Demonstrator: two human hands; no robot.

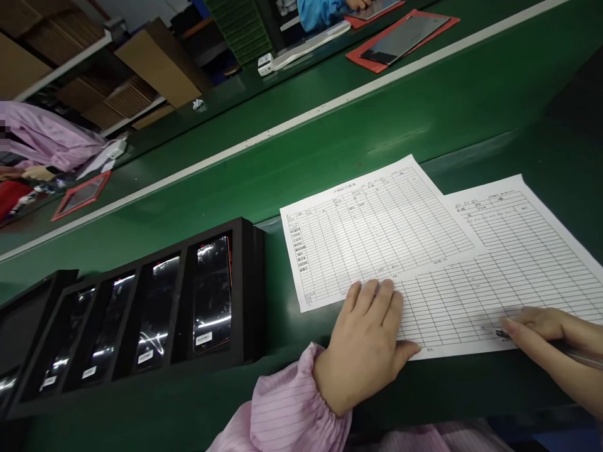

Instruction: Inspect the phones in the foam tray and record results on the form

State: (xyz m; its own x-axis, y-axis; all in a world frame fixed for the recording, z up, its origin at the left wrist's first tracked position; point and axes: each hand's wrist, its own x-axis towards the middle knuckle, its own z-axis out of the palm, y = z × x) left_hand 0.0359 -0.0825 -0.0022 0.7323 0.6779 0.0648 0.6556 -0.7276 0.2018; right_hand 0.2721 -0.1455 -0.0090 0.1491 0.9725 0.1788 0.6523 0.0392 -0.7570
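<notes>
My left hand lies flat, palm down, with its fingertips on the lower edge of a printed form and its thumb on a second form. The second sheet lies to the right, partly beneath the first. Both carry ruled tables with mostly bare rows. Low on the right sheet, my right hand is closed around a pen, whose dark tip is at the paper near the bottom edge. My fingers hide part of the pen.
Left of the papers, a black foam tray holds several dark, glossy, film-wrapped devices with white labels. Across the green bench, a co-worker's pink sleeve and another's blue sleeve show. A flat panel lies on a red mat.
</notes>
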